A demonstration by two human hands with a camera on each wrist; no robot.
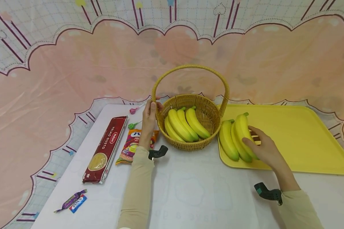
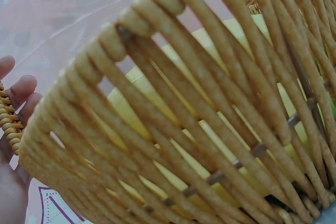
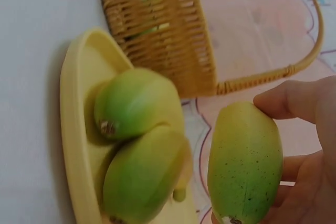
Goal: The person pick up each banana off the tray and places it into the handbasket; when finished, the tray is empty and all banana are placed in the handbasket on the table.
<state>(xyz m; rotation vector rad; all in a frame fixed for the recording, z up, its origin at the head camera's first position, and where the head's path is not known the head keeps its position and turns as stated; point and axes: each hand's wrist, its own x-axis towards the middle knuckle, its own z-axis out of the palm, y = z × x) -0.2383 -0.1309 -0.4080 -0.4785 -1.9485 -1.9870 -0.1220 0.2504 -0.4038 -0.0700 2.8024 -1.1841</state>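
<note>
My left hand (image 1: 149, 119) grips the wicker basket (image 1: 189, 145) where its tall handle (image 1: 154, 92) meets the rim on the left. In the left wrist view, fingertips (image 2: 23, 88) show behind the wrapped handle. Several yellow bananas (image 1: 182, 125) lie inside the basket. Over the left end of the yellow tray (image 1: 298, 136), my right hand (image 1: 262, 148) holds a banana (image 3: 245, 161) between thumb and fingers, its greenish end toward the wrist camera. Two more bananas (image 3: 137, 103) rest on the tray beside it, apart from the held one in the right wrist view.
Left of the basket lie a red pasta packet (image 1: 106, 149), a colourful candy bag (image 1: 130, 148) partly under my left forearm, a pink lollipop (image 1: 132, 111) and a green lollipop (image 1: 132, 126). Two small wrapped sweets (image 1: 74, 201) lie near the front left. A patterned cloth (image 1: 117, 63) hangs behind.
</note>
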